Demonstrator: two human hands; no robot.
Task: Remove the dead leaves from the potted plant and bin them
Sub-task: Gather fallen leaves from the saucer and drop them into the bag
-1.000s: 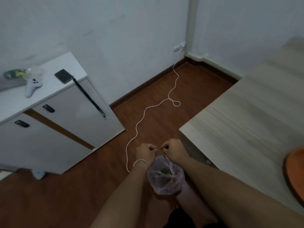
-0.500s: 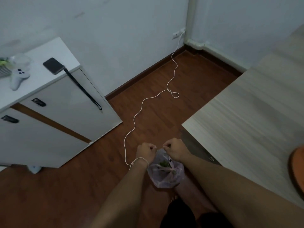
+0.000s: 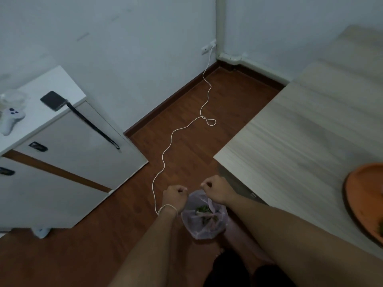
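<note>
A thin, translucent pinkish plastic bag (image 3: 204,225) hangs over the wooden floor between my two hands. Green and brown leaf scraps (image 3: 204,211) lie inside it. My left hand (image 3: 174,196) is closed on the bag's left rim. My right hand (image 3: 213,189) is closed on the right rim, slightly higher and apart from the left, so the mouth is held wide. At the right edge an orange pot saucer (image 3: 360,195) rests on the table, with a bit of green at its lower edge. The plant itself is out of view.
A light wooden table (image 3: 300,141) fills the right side. A white cabinet (image 3: 62,154) stands at the left with a game controller (image 3: 10,119) and a dark phone (image 3: 53,100) on top. A white cable (image 3: 172,139) snakes across the floor from the wall socket.
My hands have drawn apart, the right one lifting a little, and the bag's mouth has spread wider. The view has shifted slightly.
</note>
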